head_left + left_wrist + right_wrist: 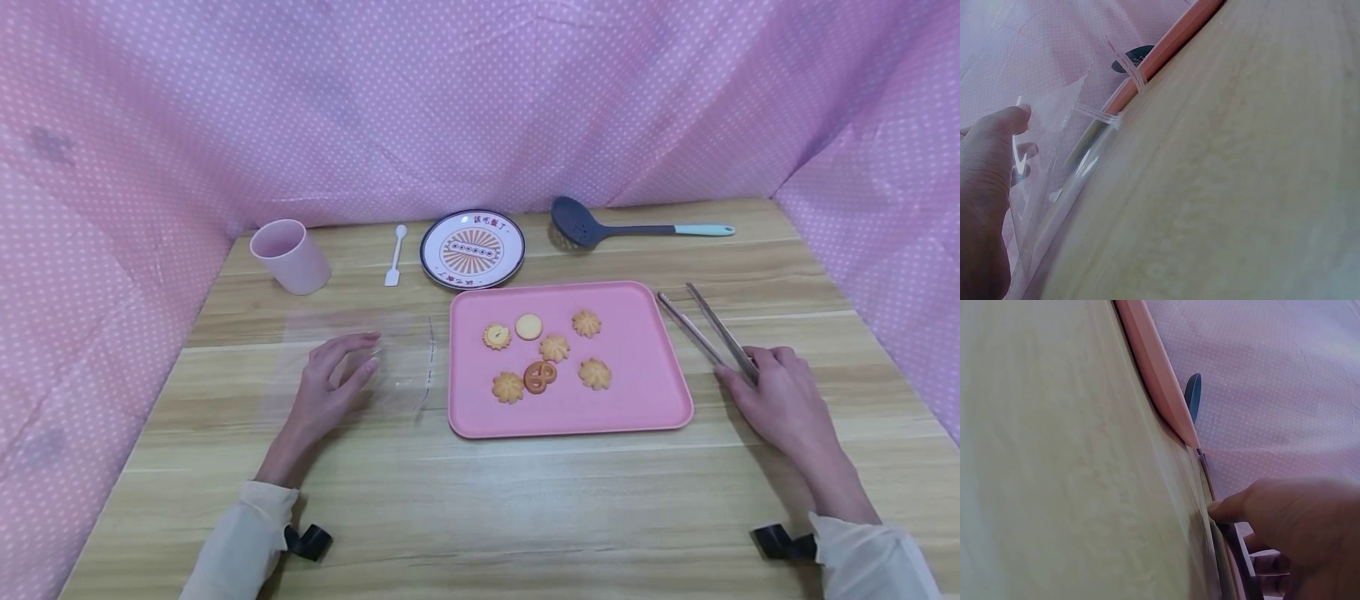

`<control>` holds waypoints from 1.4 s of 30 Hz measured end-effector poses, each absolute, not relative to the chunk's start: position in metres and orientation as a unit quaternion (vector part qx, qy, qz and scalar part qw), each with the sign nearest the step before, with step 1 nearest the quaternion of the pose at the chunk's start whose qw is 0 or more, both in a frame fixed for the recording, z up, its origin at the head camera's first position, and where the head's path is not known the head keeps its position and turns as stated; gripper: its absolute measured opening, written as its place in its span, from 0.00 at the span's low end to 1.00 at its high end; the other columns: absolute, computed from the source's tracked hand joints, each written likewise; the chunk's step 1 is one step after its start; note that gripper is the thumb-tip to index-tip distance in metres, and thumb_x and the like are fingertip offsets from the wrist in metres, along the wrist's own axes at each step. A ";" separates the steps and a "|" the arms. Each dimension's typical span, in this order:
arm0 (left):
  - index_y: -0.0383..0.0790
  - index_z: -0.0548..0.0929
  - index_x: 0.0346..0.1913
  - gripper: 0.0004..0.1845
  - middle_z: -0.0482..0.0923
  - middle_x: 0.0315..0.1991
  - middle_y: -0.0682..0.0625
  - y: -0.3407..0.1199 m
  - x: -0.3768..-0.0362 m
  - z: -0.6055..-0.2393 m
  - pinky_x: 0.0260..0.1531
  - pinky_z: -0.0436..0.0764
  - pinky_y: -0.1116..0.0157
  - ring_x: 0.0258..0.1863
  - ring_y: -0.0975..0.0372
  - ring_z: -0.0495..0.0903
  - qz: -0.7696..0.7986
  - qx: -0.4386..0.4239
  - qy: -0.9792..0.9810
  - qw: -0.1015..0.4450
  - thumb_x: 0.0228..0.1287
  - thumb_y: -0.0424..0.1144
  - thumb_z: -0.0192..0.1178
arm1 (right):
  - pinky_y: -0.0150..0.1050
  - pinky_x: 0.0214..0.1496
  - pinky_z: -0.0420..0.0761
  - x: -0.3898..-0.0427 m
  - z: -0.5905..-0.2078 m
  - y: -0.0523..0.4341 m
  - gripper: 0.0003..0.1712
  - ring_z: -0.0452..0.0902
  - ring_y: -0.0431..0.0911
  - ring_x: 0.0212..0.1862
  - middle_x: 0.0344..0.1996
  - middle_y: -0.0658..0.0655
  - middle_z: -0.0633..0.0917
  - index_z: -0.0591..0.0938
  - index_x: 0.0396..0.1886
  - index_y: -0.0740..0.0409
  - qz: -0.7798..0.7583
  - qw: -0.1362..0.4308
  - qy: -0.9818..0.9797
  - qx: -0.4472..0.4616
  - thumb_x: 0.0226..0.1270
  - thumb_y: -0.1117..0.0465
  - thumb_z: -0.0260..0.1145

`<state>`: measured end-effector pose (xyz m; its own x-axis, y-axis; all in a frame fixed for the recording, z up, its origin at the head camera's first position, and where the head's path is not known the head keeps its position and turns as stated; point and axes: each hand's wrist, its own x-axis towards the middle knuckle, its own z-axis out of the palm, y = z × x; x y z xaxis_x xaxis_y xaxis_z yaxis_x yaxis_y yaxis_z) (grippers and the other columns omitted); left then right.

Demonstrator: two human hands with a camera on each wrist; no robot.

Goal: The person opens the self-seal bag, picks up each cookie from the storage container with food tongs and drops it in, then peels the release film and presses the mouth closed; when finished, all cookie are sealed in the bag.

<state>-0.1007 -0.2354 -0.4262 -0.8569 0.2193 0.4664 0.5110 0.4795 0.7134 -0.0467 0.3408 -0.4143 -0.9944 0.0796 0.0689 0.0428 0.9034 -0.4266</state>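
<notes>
A clear plastic bag [401,367] lies on the table left of the tray. My left hand [330,383] is over its left part, thumb and forefinger curved with a gap between them. In the left wrist view the film of the bag [1054,131] stands close by the thumb [1013,119] and partly covers the fingers. Metal tongs [723,329] lie right of the tray, their tips apart and pointing away. My right hand [780,400] holds them near the closed end, thumb on one arm and fingers at the other side.
A pink tray [645,417] carries several biscuits [555,348], including a pretzel-shaped one [540,377]. Behind it are a patterned plate [435,250] and a slotted spoon [576,223]. A small white spoon [395,257] and a pink cup [292,258] stand further left. Pink dotted cloth [480,100] surrounds the table.
</notes>
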 end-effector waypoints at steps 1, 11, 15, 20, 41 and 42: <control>0.36 0.86 0.53 0.17 0.84 0.58 0.44 -0.236 -0.101 -0.426 0.67 0.58 0.63 0.63 0.58 0.75 -0.462 -0.216 -0.846 0.157 0.63 0.21 0.67 | 0.73 0.48 0.68 -0.047 -0.414 0.341 0.35 0.65 0.77 0.52 0.51 0.85 0.70 0.70 0.59 0.87 0.219 0.044 -0.974 -0.030 0.78 0.53 0.63; 0.36 0.86 0.53 0.17 0.84 0.59 0.44 -0.236 -0.100 -0.428 0.67 0.58 0.63 0.63 0.58 0.75 -0.463 -0.216 -0.845 0.156 0.64 0.21 0.67 | 0.74 0.52 0.66 -0.047 -0.412 0.341 0.35 0.65 0.79 0.54 0.53 0.86 0.69 0.67 0.63 0.87 0.233 0.036 -0.971 -0.024 0.80 0.55 0.60; 0.36 0.86 0.53 0.17 0.84 0.58 0.43 -0.236 -0.100 -0.428 0.66 0.59 0.63 0.63 0.58 0.75 -0.463 -0.216 -0.845 0.159 0.62 0.20 0.68 | 0.72 0.52 0.67 -0.048 -0.410 0.337 0.33 0.67 0.78 0.54 0.52 0.85 0.72 0.68 0.63 0.86 0.238 0.043 -0.970 -0.012 0.79 0.58 0.62; 0.36 0.86 0.52 0.18 0.84 0.57 0.42 -0.236 -0.101 -0.429 0.66 0.59 0.64 0.62 0.58 0.75 -0.459 -0.212 -0.847 0.162 0.60 0.20 0.69 | 0.71 0.51 0.67 -0.049 -0.406 0.331 0.30 0.69 0.77 0.51 0.50 0.84 0.74 0.69 0.63 0.85 0.249 0.059 -0.967 0.006 0.76 0.61 0.64; 0.35 0.86 0.52 0.17 0.85 0.57 0.42 -0.236 -0.102 -0.428 0.66 0.59 0.64 0.62 0.52 0.76 -0.457 -0.218 -0.846 0.166 0.60 0.20 0.69 | 0.61 0.44 0.74 -0.057 -0.392 0.284 0.28 0.74 0.65 0.45 0.44 0.72 0.79 0.77 0.60 0.77 0.252 0.099 -0.951 0.147 0.63 0.70 0.74; 0.35 0.86 0.52 0.17 0.85 0.57 0.43 -0.236 -0.102 -0.428 0.66 0.59 0.64 0.61 0.52 0.76 -0.457 -0.218 -0.847 0.166 0.60 0.20 0.69 | 0.61 0.44 0.74 -0.058 -0.391 0.281 0.28 0.74 0.64 0.45 0.45 0.72 0.79 0.77 0.60 0.76 0.250 0.095 -0.951 0.155 0.63 0.69 0.74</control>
<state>-0.1019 -0.2355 -0.4279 -0.8505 0.2171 0.4791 0.5196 0.4879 0.7014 -0.0582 0.2812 -0.3911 -0.9341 -0.2472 0.2574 -0.3419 0.8268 -0.4466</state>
